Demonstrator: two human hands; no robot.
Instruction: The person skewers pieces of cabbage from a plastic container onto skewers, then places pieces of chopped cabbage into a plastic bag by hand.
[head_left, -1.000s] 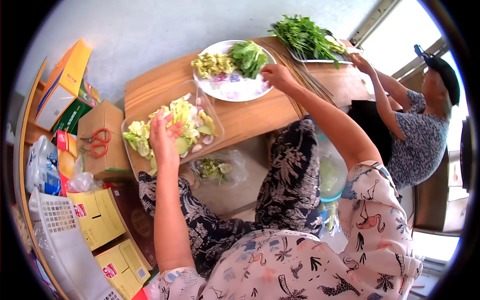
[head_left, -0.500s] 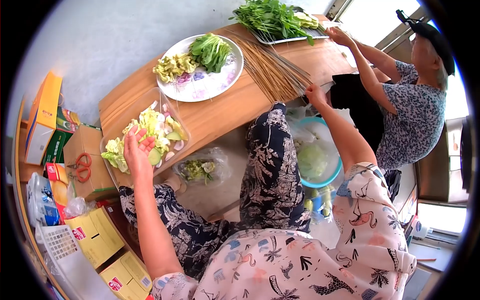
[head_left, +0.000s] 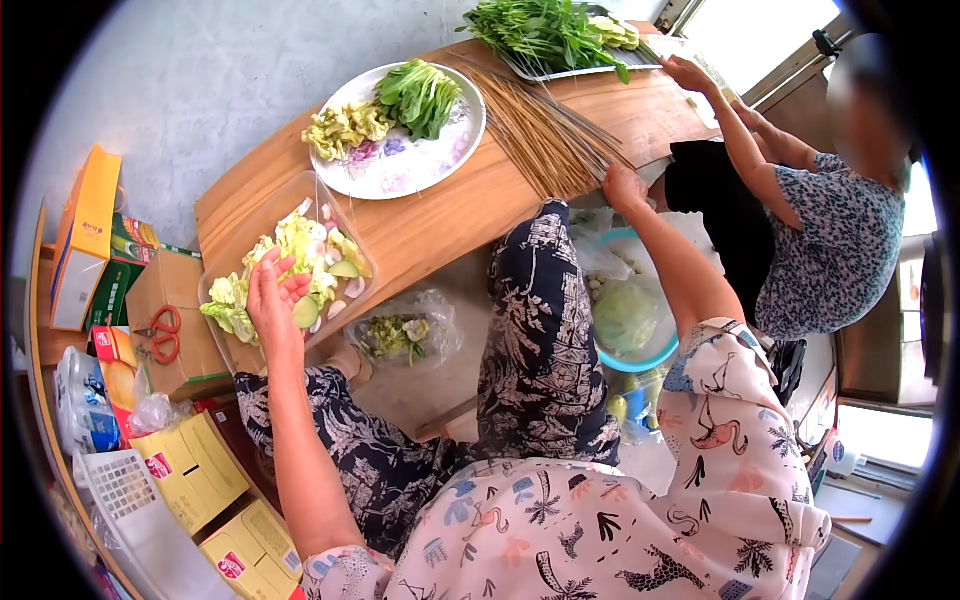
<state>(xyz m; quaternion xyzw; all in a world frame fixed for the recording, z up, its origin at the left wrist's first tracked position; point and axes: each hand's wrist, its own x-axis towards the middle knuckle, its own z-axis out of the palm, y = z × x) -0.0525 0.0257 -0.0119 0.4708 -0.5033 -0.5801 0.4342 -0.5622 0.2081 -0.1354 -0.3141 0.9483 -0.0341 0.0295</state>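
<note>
Palm up with its fingers apart and slightly curled, my left hand (head_left: 275, 292) is over a clear plastic tray (head_left: 362, 250). The tray holds yellow-green lettuce leaves (head_left: 232, 303), cucumber slices (head_left: 306, 312) and pale pieces on thin sticks. My right hand (head_left: 624, 188) is at the near ends of a spread bundle of bamboo skewers (head_left: 540, 135), its fingers closed on the skewer ends. How many it grips cannot be made out. The bundle lies across the wooden table (head_left: 420, 215).
A white plate (head_left: 440, 170) with greens stands beyond the tray. A metal tray of leafy greens (head_left: 535, 40) is at the far end, near another person's hand (head_left: 690, 75). Below the table are a blue-rimmed basin (head_left: 640, 365) and a plastic bag (head_left: 400, 335). Boxes (head_left: 175, 320) stand left.
My right hand has shifted slightly left at the skewer ends. My left hand has stayed almost in place over the tray. The other person has leaned a little to the right.
</note>
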